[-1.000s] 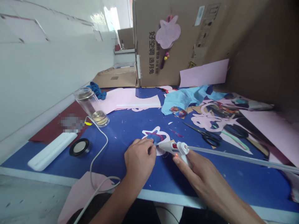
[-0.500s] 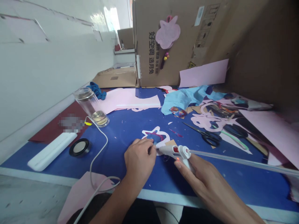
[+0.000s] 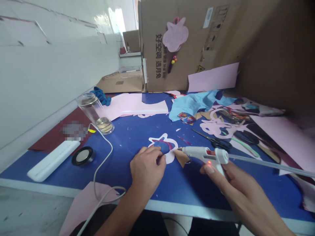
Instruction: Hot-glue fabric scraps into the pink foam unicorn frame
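My left hand (image 3: 147, 165), its fingers curled, holds a small white-rimmed paper cutout (image 3: 170, 159) against the blue tabletop. The cutout has a pointed, crown-like top and a blue and magenta middle, partly hidden under my fingers. In my right hand (image 3: 236, 183) is a white hot glue gun (image 3: 200, 153) with a lit orange light. Its nozzle points left, just right of the cutout. A long translucent glue stick (image 3: 268, 164) runs out of its back. Below the nozzle lies a brown cardboard scrap (image 3: 181, 159).
Black scissors (image 3: 216, 141) and pink paper offcuts (image 3: 219, 127) lie to the right. Light blue cloth (image 3: 192, 104) is behind. At left stand a glass bottle (image 3: 94, 111), a black tape roll (image 3: 82, 156), a white power strip (image 3: 54, 160) and a white cord (image 3: 108, 159). A cardboard box (image 3: 197, 49) rises behind.
My right hand has drawn the glue gun to the right and slightly up, its nozzle away from my left fingers. More of the cutout and the cardboard scrap shows. My left hand stays put.
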A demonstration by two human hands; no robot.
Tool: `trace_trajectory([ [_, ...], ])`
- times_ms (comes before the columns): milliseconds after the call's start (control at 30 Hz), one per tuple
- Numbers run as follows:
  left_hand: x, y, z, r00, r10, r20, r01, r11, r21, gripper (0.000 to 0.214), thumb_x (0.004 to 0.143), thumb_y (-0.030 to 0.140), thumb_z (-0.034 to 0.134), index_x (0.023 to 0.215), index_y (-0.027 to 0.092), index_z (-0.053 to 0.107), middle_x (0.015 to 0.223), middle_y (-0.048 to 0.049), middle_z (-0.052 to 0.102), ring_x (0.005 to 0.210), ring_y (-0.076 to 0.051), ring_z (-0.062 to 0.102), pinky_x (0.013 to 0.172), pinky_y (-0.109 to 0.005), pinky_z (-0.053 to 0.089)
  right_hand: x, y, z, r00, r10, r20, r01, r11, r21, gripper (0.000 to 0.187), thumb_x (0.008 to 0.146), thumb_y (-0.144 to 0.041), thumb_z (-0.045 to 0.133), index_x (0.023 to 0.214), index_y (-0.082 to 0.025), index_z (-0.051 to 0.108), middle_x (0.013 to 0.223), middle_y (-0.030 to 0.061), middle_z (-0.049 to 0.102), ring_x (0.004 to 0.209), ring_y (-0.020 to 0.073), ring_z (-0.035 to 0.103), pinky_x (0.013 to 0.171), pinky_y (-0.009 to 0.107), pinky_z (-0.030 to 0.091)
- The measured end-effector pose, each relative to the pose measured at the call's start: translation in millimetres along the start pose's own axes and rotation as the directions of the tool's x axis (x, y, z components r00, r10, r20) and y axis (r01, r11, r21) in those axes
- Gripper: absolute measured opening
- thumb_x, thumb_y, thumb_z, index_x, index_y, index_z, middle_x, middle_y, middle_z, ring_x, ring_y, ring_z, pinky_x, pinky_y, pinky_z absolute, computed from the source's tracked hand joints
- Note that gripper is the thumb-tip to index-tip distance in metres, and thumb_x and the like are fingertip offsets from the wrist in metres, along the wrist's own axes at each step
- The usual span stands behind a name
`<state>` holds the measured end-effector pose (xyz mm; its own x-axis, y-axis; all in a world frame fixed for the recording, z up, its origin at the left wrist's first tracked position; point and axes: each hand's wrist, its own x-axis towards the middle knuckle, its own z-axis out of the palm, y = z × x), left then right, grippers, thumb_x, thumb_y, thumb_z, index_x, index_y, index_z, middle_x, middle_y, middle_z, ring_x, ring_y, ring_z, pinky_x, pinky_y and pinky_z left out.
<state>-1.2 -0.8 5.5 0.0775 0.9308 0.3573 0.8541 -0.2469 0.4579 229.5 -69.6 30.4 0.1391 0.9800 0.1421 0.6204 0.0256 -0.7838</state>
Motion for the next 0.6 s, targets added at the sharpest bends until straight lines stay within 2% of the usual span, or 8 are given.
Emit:
trace_trajectory([
  [133, -1, 2, -1.2, 1.0, 0.025, 0.011, -0.026, 0.999, 0.02, 0.011, 0.092, 0.027, 0.077, 0.085, 0.034, 0.082, 0.114, 0.0085, 0.084, 0.105, -0.022, 0.075, 0.081, -0.035, 0.056, 3, 0, -5, 0.997, 0.03, -0.073, -0.031, 0.999, -0.013, 0.051, 0.094, -0.071, 0.059, 0.07, -0.027, 0.064, 0.06, 0.0004, 0.055, 0.054, 0.0204, 0.05, 0.046, 0.031, 0.042],
  [300, -2, 2, -2.5, 0.999, 0.049, 0.022, -0.05, 0.998, 0.032, 0.017, 0.096, 0.029, 0.071, 0.084, 0.033, 0.081, 0.115, 0.0076, 0.084, 0.105, -0.022, 0.074, 0.081, -0.035, 0.055, 9, 12, -8, 0.988, 0.122, -0.089, -0.123, 0.992, -0.003, 0.056, 0.093, -0.078, 0.057, 0.078, -0.026, 0.071, 0.065, 0.0017, 0.061, 0.057, 0.0211, 0.054, 0.048, 0.031, 0.042],
  [400, -2, 2, -3.5, 0.998, 0.056, 0.02, -0.057, 0.998, 0.035, 0.019, 0.097, 0.028, 0.069, 0.083, 0.032, 0.081, 0.115, 0.0069, 0.084, 0.105, -0.023, 0.075, 0.081, -0.035, 0.056, 15, 25, -12, 0.981, 0.184, -0.062, -0.182, 0.983, 0.026, 0.06, 0.093, -0.078, 0.058, 0.069, -0.024, 0.067, 0.068, 0.004, 0.064, 0.06, 0.0211, 0.057, 0.05, 0.03, 0.044],
  [500, -2, 1, -3.2, 0.998, 0.063, 0.03, -0.064, 0.997, 0.038, 0.021, 0.096, 0.024, 0.068, 0.083, 0.033, 0.082, 0.116, 0.0075, 0.084, 0.106, -0.023, 0.075, 0.082, -0.035, 0.056, 23, 32, -16, 0.973, 0.228, -0.026, -0.225, 0.971, 0.085, 0.061, 0.095, -0.076, 0.059, 0.063, -0.024, 0.063, 0.064, 0.0024, 0.058, 0.059, 0.0191, 0.051, 0.049, 0.029, 0.04],
  [600, -1, 0, -1.6, 0.997, 0.067, 0.037, -0.068, 0.997, 0.034, 0.023, 0.095, 0.022, 0.068, 0.084, 0.035, 0.083, 0.117, 0.0084, 0.084, 0.107, -0.023, 0.074, 0.084, -0.036, 0.057, 31, 31, -19, 0.951, 0.304, 0.062, -0.308, 0.906, 0.289, 0.058, 0.095, -0.073, 0.063, 0.068, -0.022, 0.069, 0.069, 0.0041, 0.061, 0.065, 0.019, 0.052, 0.054, 0.029, 0.044],
])
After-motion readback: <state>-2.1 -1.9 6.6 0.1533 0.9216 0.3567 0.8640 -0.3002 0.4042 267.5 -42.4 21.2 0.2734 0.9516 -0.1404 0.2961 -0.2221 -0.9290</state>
